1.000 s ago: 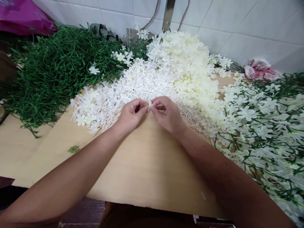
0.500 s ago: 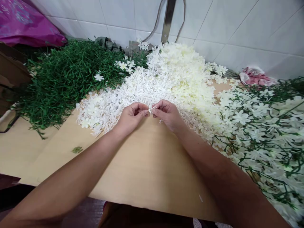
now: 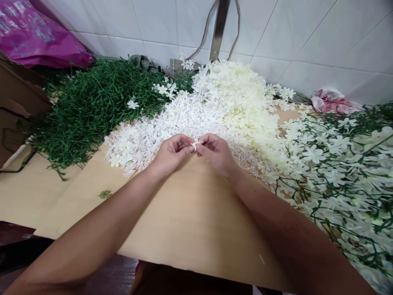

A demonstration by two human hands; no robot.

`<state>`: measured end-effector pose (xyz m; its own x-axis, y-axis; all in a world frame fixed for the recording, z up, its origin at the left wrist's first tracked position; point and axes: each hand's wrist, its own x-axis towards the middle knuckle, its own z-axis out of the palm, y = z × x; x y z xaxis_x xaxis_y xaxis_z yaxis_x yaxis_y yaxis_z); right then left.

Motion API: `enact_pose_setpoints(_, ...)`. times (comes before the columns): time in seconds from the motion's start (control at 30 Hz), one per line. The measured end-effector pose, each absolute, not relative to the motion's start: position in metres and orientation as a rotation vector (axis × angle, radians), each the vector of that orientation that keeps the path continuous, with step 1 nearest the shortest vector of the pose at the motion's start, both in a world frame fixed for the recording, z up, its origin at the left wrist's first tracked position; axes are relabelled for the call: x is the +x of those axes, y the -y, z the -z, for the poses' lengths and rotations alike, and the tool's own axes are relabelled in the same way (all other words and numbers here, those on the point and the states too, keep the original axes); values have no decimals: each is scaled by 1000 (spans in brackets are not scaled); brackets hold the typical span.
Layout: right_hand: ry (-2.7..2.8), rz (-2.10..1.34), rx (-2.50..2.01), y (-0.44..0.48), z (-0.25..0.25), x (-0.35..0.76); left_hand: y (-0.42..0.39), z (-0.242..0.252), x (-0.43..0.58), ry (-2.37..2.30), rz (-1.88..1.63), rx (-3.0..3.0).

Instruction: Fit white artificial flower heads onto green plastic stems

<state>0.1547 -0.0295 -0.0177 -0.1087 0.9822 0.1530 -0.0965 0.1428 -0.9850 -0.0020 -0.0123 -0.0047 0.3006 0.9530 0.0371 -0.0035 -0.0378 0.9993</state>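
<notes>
Between my two hands is a small white artificial flower piece (image 3: 195,144), pinched from both sides. My left hand (image 3: 175,150) grips it between thumb and fingertips. From the other side my right hand (image 3: 215,150) pinches the same piece, its fingers hiding part of it. Just beyond both hands lies a heap of thin white flower stamens (image 3: 190,114). Behind and to the right rises a pile of cream-white petals (image 3: 245,98). Both forearms reach over the tan board (image 3: 184,221).
A mound of green plastic stems (image 3: 98,98) lies at the left, beside a cardboard box (image 3: 18,106) and a purple bag (image 3: 46,37). White flowers on green stems (image 3: 346,176) cover the right side. A tiled wall (image 3: 153,20) stands behind.
The view has shifted slightly, so the scene sits a little lower and further right. My hands stay together, and more of the white piece shows between the fingertips.
</notes>
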Motion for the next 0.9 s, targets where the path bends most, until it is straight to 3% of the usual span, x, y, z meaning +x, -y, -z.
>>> enact_pose_setpoints(0.63, 1249, -1252, -1004, 30, 16, 148, 14, 8, -4, -1070, -990, 1673)
enact_pose_setpoints(0.83, 1201, -1220, -1037, 28, 16, 152, -6, -8, -14, -1062, -730, 1864)
enact_pose_setpoints(0.9, 1193, -1222, -1069, 27, 18, 153, -30, -19, -25, -1286, -728, 2034)
